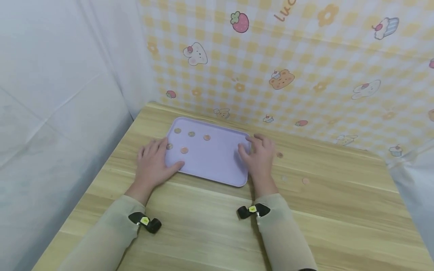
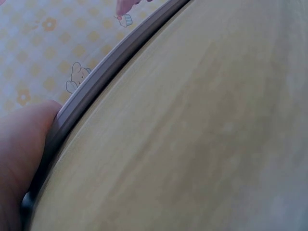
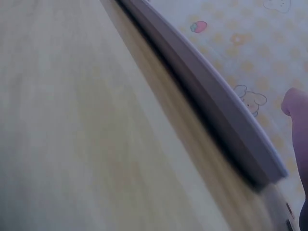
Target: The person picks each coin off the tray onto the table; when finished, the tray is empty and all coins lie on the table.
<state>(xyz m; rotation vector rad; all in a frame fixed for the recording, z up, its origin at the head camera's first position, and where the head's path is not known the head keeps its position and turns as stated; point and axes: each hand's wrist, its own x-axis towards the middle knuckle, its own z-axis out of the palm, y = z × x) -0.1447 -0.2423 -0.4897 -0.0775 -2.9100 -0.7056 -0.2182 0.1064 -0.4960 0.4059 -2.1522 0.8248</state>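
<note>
A lilac tray (image 1: 213,158) lies on the wooden table (image 1: 210,233), with several coins (image 1: 191,133) scattered over its left half. My left hand (image 1: 154,162) holds the tray's left edge, thumb over the near rim and fingers by a coin (image 1: 169,146). At the right edge my right hand (image 1: 259,158) grips the tray, with the thumb inside the rim and the fingers curled at the far corner. In the left wrist view the tray's rim (image 2: 96,82) runs past my thumb (image 2: 24,144). The right wrist view shows the rim (image 3: 207,96) and a fingertip (image 3: 298,106).
Loose coins lie on the table right of the tray, one copper coin (image 1: 279,154) beside my right hand and another (image 1: 305,181) nearer the front. A yellow checked cartoon backdrop (image 1: 305,67) stands behind the table, and white cloth (image 1: 51,113) hangs on the left.
</note>
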